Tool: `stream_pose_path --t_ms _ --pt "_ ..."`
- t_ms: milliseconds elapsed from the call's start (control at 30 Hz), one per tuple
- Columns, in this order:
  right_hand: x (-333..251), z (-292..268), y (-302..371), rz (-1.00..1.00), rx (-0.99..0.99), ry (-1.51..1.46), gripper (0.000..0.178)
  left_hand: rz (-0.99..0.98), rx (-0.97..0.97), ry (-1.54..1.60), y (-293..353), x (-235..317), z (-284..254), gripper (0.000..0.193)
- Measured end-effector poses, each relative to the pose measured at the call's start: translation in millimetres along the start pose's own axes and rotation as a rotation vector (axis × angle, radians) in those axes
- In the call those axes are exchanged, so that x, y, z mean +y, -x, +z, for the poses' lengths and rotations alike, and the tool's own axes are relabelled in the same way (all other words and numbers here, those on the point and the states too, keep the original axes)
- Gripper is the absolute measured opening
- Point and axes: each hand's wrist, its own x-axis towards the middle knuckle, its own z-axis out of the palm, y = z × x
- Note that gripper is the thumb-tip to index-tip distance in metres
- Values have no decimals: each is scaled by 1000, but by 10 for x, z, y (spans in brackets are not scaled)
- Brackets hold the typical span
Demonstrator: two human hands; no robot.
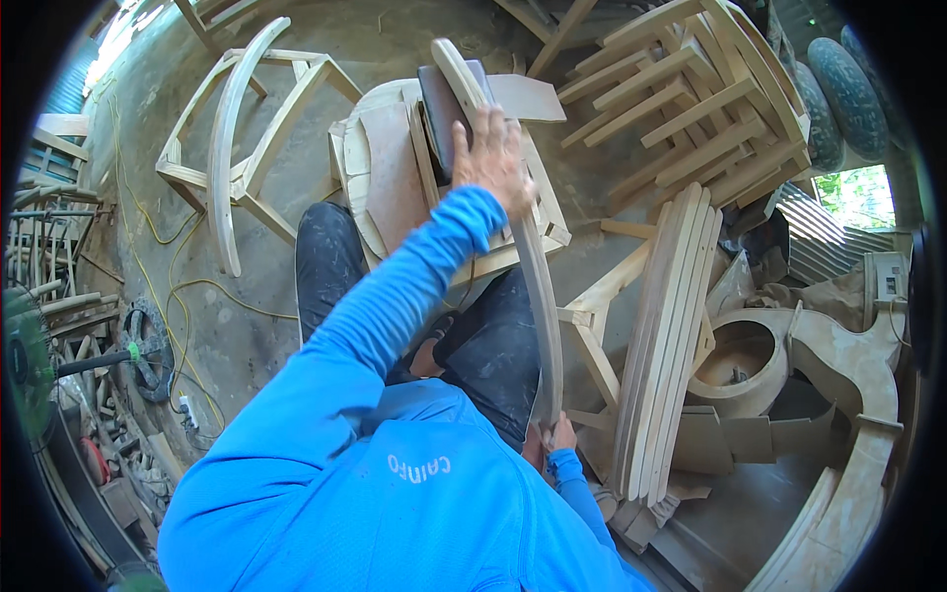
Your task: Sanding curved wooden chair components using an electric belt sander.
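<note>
A long curved wooden slat [536, 301] runs from the upper middle down to my right side. My left hand [493, 163] lies over its upper part, thumb on one side and fingers over the top, bearing down on it. Under that upper part is a dark block with a brownish flat top [442, 138], resting on a wooden seat frame [380, 178] between my knees. My right hand [559, 434] is closed round the slat's lower end near my hip; its fingers are partly hidden.
Left stands an open wooden frame with a similar curved slat [225, 148] across it. Several slats [663, 345] lean stacked at my right, below piled wooden frames [691, 99]. A yellow cord [182, 286] crosses the floor. A green fan [28, 365] stands far left.
</note>
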Motion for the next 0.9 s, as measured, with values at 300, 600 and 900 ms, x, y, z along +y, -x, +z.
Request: stream_pose_path --t_ms 300,600,900 --pt "-1515 -1435 -706 -439 333 -45 45 -128 -97 43 -1902 -1422 55 84" --pt "-3179 -2187 -1393 -507 356 -174 52 -56 -223 -126 -3574 -2952 923 67" --pt "-4549 -2174 -2711 -598 501 -2 54 364 218 111 -3809 -3574 1221 36"
